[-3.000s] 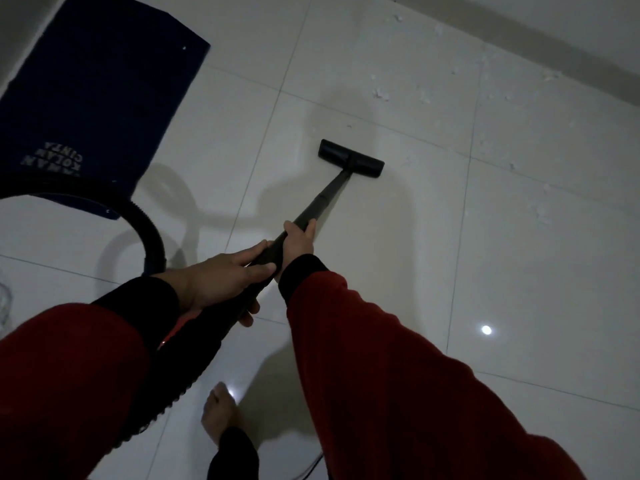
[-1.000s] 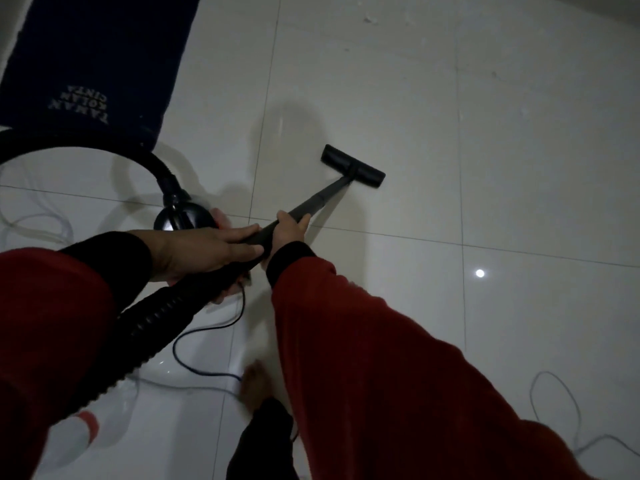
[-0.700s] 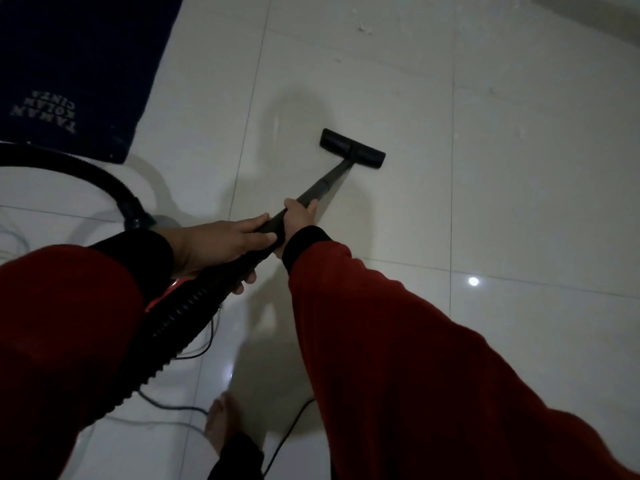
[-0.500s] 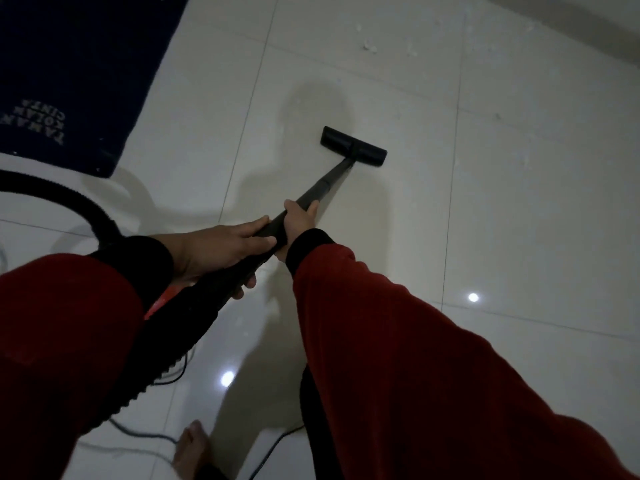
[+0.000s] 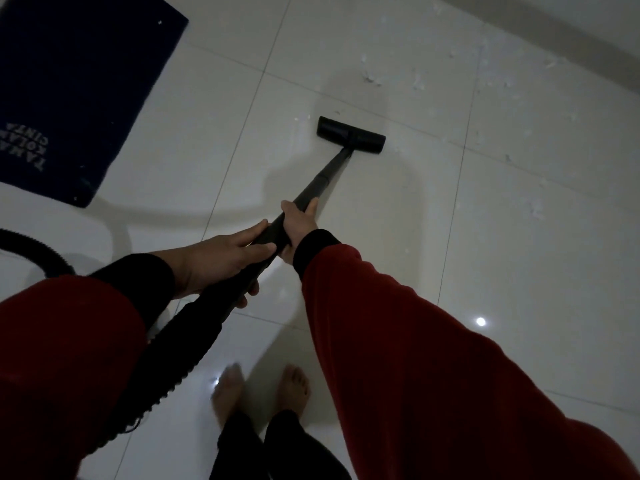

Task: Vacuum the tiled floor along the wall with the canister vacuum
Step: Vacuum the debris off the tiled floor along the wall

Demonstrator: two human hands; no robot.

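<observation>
The floor nozzle sits flat on the tiled floor, well short of the wall. White scraps of debris lie scattered beyond it, between nozzle and wall, so that strip looks unvacuumed; the tiles nearer the bare feet appear clean. The right hand grips the wand; the left hand wraps the handle just behind, where the ribbed hose begins. A dark blue mat lies to the left.
</observation>
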